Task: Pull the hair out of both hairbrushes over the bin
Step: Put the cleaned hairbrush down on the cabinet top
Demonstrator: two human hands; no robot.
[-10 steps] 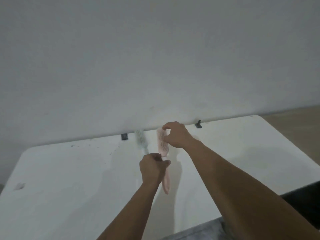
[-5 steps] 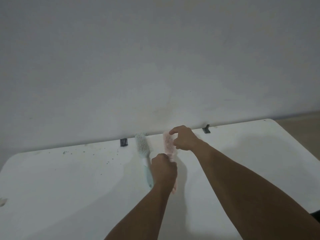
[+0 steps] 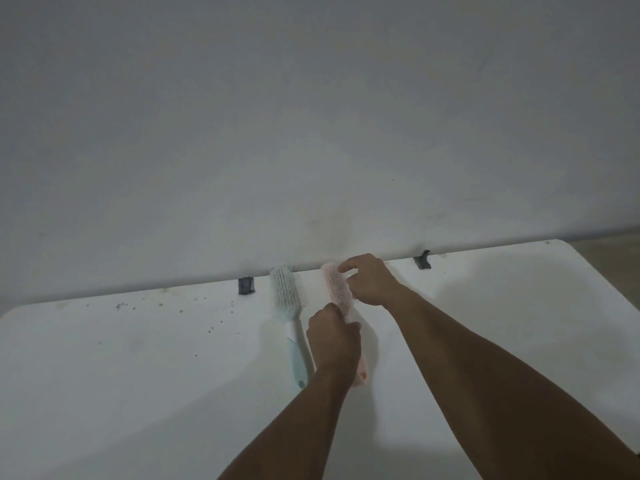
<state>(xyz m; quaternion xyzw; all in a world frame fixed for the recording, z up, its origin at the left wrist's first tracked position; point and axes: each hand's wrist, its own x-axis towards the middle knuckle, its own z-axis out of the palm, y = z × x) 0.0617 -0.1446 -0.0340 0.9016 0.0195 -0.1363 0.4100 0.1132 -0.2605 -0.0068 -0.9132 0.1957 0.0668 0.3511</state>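
A pink hairbrush [image 3: 336, 288] sits near the far edge of the white table [image 3: 138, 375], bristles up. My left hand [image 3: 333, 341] is closed around its handle, whose pink end [image 3: 361, 375] sticks out below the wrist. My right hand [image 3: 369, 280] rests on the bristle head with fingertips pinching at the bristles. A light blue hairbrush [image 3: 289, 306] lies flat on the table just left of the pink one, untouched. No bin is in view.
The table stands against a plain grey wall [image 3: 311, 116]. Two dark clips [image 3: 246, 285] [image 3: 422, 260] sit on its far edge. Small dark specks [image 3: 121, 305] lie on the left side. Floor shows at the right edge [image 3: 616, 258].
The view shifted so the table and brushes sit slightly lower and to the right. The pink brush now lies lower toward the table. Both hands stay on the pink brush.
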